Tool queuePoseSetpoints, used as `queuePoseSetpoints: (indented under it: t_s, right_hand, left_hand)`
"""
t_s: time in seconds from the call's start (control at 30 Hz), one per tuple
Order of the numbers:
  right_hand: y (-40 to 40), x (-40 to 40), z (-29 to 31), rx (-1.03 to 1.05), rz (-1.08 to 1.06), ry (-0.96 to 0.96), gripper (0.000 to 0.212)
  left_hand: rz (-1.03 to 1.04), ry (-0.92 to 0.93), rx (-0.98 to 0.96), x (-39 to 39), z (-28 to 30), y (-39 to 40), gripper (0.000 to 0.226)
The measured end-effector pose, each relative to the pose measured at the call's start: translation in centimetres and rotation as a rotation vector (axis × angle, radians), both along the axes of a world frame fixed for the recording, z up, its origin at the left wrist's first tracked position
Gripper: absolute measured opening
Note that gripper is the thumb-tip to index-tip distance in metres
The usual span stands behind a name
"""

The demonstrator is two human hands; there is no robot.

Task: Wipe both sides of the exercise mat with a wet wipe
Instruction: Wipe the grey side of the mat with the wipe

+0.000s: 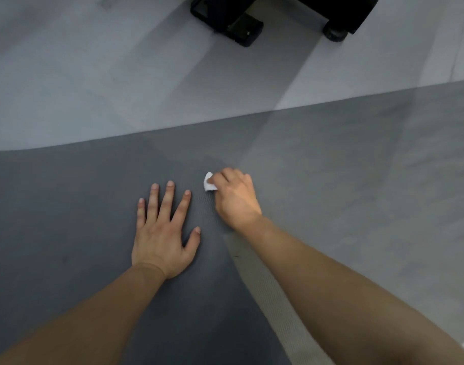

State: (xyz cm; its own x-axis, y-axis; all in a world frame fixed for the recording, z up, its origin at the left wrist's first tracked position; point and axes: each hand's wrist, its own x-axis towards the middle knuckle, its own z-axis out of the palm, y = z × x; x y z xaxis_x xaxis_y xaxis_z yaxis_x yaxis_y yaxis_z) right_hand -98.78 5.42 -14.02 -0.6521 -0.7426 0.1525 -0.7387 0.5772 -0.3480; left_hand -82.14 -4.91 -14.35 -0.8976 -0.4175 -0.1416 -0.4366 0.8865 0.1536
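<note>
Exercise mat (67, 206), grey, lay flat on the floor (94, 75), likely soft, flexible, best lifted by an edge; left hand (162, 233) flat, fingers spread, steadying it; right hand (236, 198) gripped a bunched wet wipe (208, 182) against its surface.

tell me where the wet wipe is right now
In the head view, the wet wipe is bunched in the right hand, on the grey mat, just right of the flat left hand.
</note>
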Motion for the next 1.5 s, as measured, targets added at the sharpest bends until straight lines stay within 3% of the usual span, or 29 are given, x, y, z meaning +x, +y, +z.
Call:
queuePoseSetpoints:
  t_s: [0.07,0.2,0.3,0.4,0.57,0.67,0.77,0.97,1.1,1.2,1.37,1.5]
  right_hand:
    - [2.2,-3.3,-0.2,0.041,0.007,0.067,0.025]
    - [8.2,-11.1,-0.4,0.05,-0.301,0.161,0.02]
    - [10.1,-13.8,-0.4,0.011,-0.498,0.113,0.024]
    - [7.0,-12.0,-0.8,-0.101,-0.564,0.033,0.027]
    - [-1.8,-4.5,-1.0,-0.21,-0.295,-0.027,0.03]
    - [-5.5,-1.7,-0.1,-0.097,-0.088,-0.043,0.021]
    - [-4.5,-5.0,-0.4,-0.011,0.07,0.044,0.02]
    - [4.2,-17.5,-0.7,-0.016,-0.401,0.103,0.031]
    - [3.8,-17.9,-0.2,-0.083,-0.678,0.021,0.042]
    - [-2.1,-13.4,-0.6,-0.097,-0.587,-0.017,0.039]
    - [-10.6,-4.7,0.1,-0.106,-0.174,-0.112,0.023]
    - [-8.4,-8.3,0.1,-0.01,0.055,-0.004,0.022]
  left_hand:
    - [-0.002,-0.001,0.0,0.0,0.0,0.0,0.081]
    - [0.0,-0.016,-0.006,0.1,0.0,0.0,0.079]
    - [0.003,-0.022,-0.003,0.0,0.1,0.0,0.079]
    - [0.01,-0.019,0.003,0.0,0.2,0.1,0.079]
    - [0.015,-0.013,0.004,0.0,0.1,0.1,0.079]
    - [0.014,0.001,0.002,0.0,0.1,0.1,0.079]
    - [0.013,0.002,0.006,0.0,0.2,0.1,0.079]
    - [0.002,-0.05,-0.002,0.0,0.1,0.0,0.08]
    - [-0.001,-0.061,0.0,-0.1,0.1,0.0,0.08]
    - [-0.006,-0.05,0.005,-0.1,0.2,0.0,0.08]
    - [-0.006,-0.034,0.013,-0.1,0.2,0.0,0.08]
    - [-0.005,-0.039,0.005,-0.1,0.1,-0.1,0.08]
